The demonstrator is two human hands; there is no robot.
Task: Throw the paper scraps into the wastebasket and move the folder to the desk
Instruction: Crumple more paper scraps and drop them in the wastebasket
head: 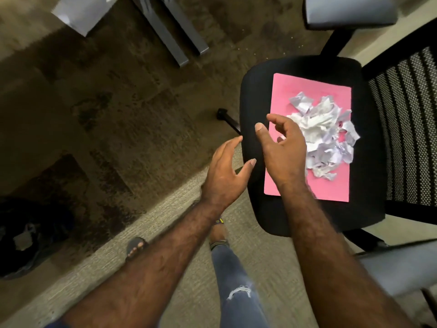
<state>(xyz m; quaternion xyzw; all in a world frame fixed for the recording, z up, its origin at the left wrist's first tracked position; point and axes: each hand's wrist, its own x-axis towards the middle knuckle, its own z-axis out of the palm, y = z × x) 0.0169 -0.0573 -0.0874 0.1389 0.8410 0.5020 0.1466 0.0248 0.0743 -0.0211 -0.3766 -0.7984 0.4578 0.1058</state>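
Folder: the pink folder [309, 185] is lying flat on the black seat of the office chair [255, 91], not yet on the desk surface
Scraps: the paper scraps [324, 136] are sitting in a loose white heap on the folder, towards its far right part; none appear to be gone
Right hand: the right hand [283, 147] is hovering over the folder's left edge just beside the heap, fingers [260, 127] curled and spread, holding nothing
Left hand: the left hand [224, 171] is reaching beside the seat's left edge, fingers loosely spread, empty
Wastebasket: a dark bin-like shape [26, 237] is sitting on the floor at far left, well apart from the chair; too dim to be sure
Progress: by my reading nothing is done; both the scraps and the folder are waiting
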